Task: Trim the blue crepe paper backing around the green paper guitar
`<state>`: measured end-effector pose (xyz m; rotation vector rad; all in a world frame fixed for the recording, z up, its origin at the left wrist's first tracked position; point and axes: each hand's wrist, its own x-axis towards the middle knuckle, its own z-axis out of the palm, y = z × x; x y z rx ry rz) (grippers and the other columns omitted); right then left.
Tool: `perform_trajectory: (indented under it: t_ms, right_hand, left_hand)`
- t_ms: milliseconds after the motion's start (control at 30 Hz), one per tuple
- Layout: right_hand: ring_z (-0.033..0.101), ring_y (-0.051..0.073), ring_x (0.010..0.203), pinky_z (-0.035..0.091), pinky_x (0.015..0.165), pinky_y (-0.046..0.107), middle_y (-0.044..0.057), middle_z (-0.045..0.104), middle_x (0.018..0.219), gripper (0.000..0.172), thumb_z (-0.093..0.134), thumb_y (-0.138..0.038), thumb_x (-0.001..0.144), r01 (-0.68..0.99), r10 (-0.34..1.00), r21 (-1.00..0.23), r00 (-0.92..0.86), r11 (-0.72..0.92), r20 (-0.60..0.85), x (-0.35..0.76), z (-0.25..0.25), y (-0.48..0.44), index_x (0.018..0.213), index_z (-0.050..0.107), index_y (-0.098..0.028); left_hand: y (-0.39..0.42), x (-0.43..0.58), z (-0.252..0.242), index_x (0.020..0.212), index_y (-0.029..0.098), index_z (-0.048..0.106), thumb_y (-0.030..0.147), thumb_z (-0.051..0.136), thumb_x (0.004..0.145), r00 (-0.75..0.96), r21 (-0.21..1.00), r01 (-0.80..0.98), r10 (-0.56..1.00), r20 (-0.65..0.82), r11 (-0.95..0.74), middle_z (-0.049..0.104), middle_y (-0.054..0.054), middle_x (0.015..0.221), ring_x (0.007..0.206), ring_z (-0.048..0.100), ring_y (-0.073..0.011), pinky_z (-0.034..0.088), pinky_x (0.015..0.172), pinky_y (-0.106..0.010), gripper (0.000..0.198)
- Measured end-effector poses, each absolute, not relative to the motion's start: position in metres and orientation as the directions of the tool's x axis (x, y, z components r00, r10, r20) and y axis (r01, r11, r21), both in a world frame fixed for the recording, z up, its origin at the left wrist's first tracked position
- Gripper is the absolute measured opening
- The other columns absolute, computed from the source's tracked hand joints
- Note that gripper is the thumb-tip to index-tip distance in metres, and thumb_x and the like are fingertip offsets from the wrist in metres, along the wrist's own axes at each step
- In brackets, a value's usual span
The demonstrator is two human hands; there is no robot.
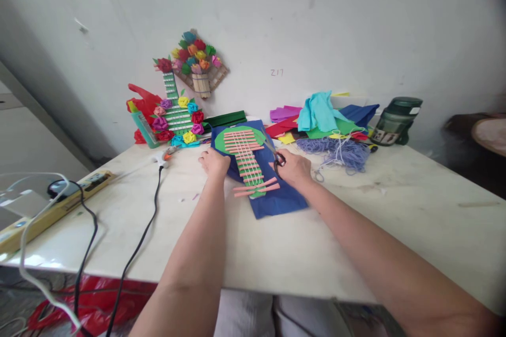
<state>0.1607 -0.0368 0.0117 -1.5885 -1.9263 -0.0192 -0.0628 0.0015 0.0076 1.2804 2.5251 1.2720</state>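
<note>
In the head view, the right hand (293,169) grips the scissors (280,160) by their handles; the left hand (214,163) lies at the left edge of the blue paper (276,202), whether pinching it I cannot tell; the paper guitar (247,157) lies on that paper between both hands; beyond them the wall (336,26) reads "Z17" or "217"; left of the left hand, a squeeze bottle's (143,127) label is too blurred to read; beyond that hand, a stick vase (201,86) holds paper flowers (193,51).
</note>
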Motion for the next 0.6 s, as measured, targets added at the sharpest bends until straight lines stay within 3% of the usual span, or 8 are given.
perform_trajectory:
  t_ms: [100,267,400,600]
  right_hand:
    - [0.065,0.020,0.082,0.042,0.067,0.027,-0.001,0.071,0.086,0.033,0.058,-0.043,0.075,0.861,0.862,-0.382,-0.116,0.335,0.494,0.153,0.011,-0.041,0.105,0.063,-0.029]
    - [0.065,0.020,0.081,0.042,0.067,0.028,0.000,0.071,0.085,0.032,0.057,-0.041,0.075,0.863,0.890,-0.368,-0.176,0.345,0.422,0.147,0.011,-0.043,0.105,0.063,-0.029]
    - [0.065,0.022,0.082,0.043,0.066,0.028,0.000,0.072,0.088,0.035,0.058,-0.043,0.074,0.868,0.920,-0.389,-0.168,0.308,0.354,0.147,0.011,-0.040,0.106,0.063,-0.030]
    - [0.065,0.020,0.085,0.044,0.067,0.027,0.000,0.071,0.091,0.036,0.059,-0.039,0.073,0.866,0.945,-0.427,-0.133,0.258,0.300,0.149,0.009,-0.035,0.108,0.063,-0.030]
  left_hand:
    - [0.007,-0.072,0.002,0.090,0.016,0.052,0.011,0.071,0.049,-0.707,0.828,0.497,0.675,0.211,0.261,0.059,-0.022,0.103,0.102,0.056,-0.0395,0.044,0.077,-0.043,0.046]
    - [0.020,-0.085,-0.014,0.060,0.022,0.049,0.017,0.072,0.051,-0.685,0.918,0.329,0.725,0.072,0.220,0.062,-0.012,0.066,0.089,0.062,-0.0384,0.046,0.066,-0.040,0.026]
    - [0.025,-0.083,-0.019,0.057,0.023,0.052,0.024,0.068,0.059,-0.625,0.954,0.279,0.775,0.096,0.107,0.062,-0.011,0.062,0.083,0.064,-0.0338,0.047,0.060,-0.036,0.016]
    - [0.029,-0.068,-0.017,0.062,0.020,0.057,0.018,0.065,0.059,-0.634,0.984,0.095,0.752,0.178,-0.153,0.061,-0.009,0.060,0.077,0.064,-0.0308,0.048,0.060,-0.036,0.009]
